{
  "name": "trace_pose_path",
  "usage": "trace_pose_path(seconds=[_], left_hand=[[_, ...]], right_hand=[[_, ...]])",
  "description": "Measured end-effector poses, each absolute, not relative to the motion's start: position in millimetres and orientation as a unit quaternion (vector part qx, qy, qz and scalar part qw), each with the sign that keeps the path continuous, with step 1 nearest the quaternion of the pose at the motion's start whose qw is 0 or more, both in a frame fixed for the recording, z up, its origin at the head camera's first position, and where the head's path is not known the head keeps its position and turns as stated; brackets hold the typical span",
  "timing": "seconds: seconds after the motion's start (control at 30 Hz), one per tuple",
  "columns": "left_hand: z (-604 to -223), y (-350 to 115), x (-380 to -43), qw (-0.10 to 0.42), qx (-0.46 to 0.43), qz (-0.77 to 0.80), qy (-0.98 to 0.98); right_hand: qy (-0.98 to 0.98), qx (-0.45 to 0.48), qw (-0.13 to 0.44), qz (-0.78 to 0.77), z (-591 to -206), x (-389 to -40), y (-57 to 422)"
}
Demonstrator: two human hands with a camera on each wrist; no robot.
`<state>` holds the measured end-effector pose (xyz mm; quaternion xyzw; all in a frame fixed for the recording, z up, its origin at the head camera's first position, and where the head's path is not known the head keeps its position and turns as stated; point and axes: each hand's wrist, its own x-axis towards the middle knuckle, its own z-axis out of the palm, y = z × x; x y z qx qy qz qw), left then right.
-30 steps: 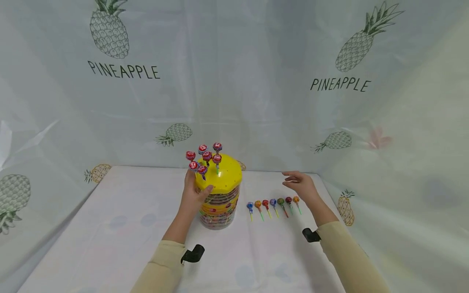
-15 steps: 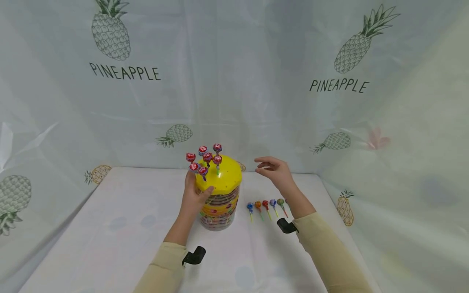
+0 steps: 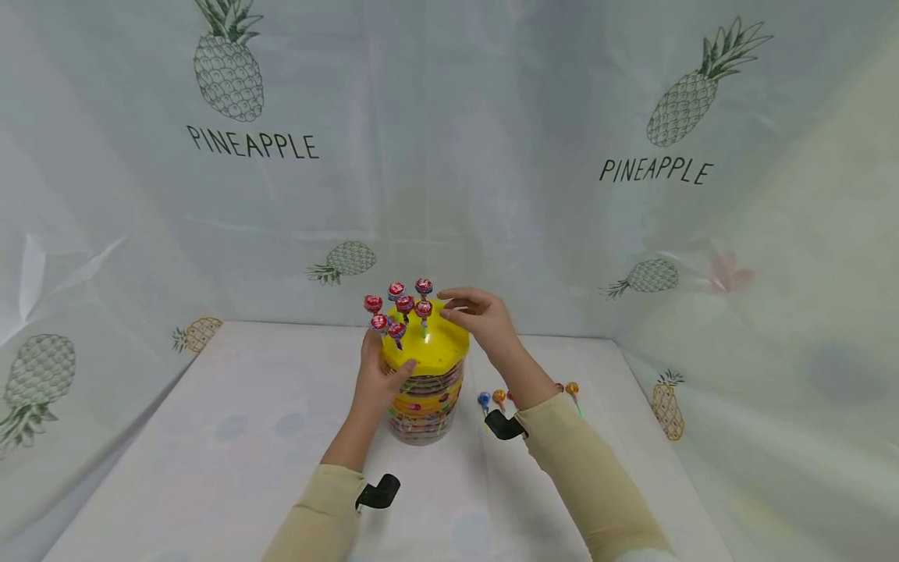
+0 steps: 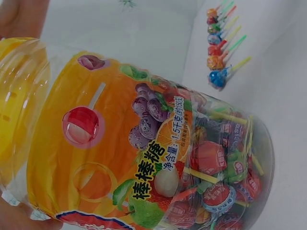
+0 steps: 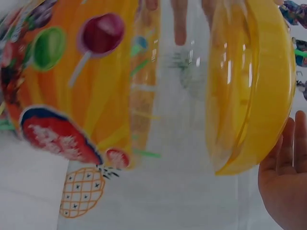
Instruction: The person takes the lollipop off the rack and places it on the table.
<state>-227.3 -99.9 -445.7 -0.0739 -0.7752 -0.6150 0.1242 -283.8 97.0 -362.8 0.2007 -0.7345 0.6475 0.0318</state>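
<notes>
A clear plastic candy jar (image 3: 424, 402) with an orange fruit label stands upright under a yellow lid (image 3: 449, 347). Several red-wrapped lollipops (image 3: 404, 304) stick up from the left part of that lid. My left hand (image 3: 375, 378) grips the jar at its upper left, thumb in front just under the lid. Wrapped lollipops (image 4: 211, 167) show through the jar's bottom in the left wrist view. My right hand (image 3: 488, 320) reaches to the lid's right edge with fingers extended and nothing visible in it. In the right wrist view its fingers (image 5: 286, 148) are beside the yellow lid.
Right of the jar, loose lollipops lie in a row on the white tablecloth (image 3: 267, 484). A blue one (image 4: 217, 78) is nearest the jar. My right forearm covers part of the row in the head view. A pineapple-print curtain (image 3: 456, 156) hangs behind the table.
My right hand has moved left from above the lollipop row to the lid's right side. The left hand keeps its hold on the jar, and the standing lollipops look the same.
</notes>
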Motion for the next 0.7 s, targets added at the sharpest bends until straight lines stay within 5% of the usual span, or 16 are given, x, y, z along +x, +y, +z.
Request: trace_pose_path(seconds=[0.7], left_hand=[[-449.3, -101.2, -228.3, 0.134, -0.074, -0.602, -0.784]], right_hand=[[-0.718, 0.187, 0.057, 0.668, -346.8, -293.3, 67.1]])
